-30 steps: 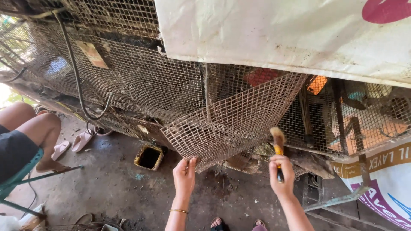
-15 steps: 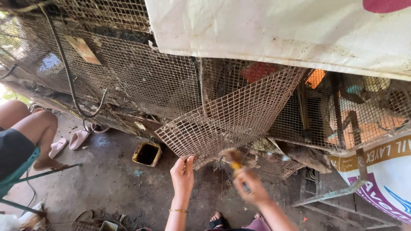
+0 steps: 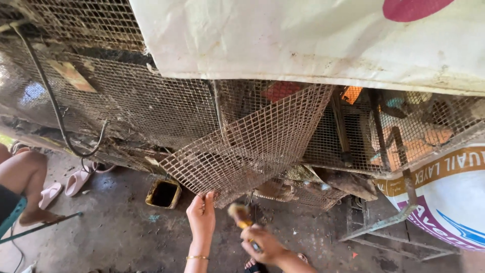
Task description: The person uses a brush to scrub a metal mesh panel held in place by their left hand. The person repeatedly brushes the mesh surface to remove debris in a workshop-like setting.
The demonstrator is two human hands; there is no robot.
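Note:
My left hand [image 3: 201, 218] grips the lower edge of a rusty wire mesh panel [image 3: 252, 146] that hangs tilted out from a row of wire cages [image 3: 131, 101]. My right hand [image 3: 262, 245] is closed around the yellow handle of a small brush [image 3: 238, 212], whose bristle head points up just under the panel's lower edge. A thin bangle sits on my left wrist. My feet show at the bottom edge of the view.
A white printed tarp [image 3: 313, 40] covers the cage tops. A square yellow tin [image 3: 163, 194] stands on the dirty floor. Another person's bent leg [image 3: 22, 177] and pink sandals [image 3: 76, 181] are at the left. A black cable [image 3: 55, 111] hangs down the cages.
My right hand has brought the brush down and left, from beside the panel's right edge to under its lower edge near my left hand. My left hand keeps its hold on the mesh.

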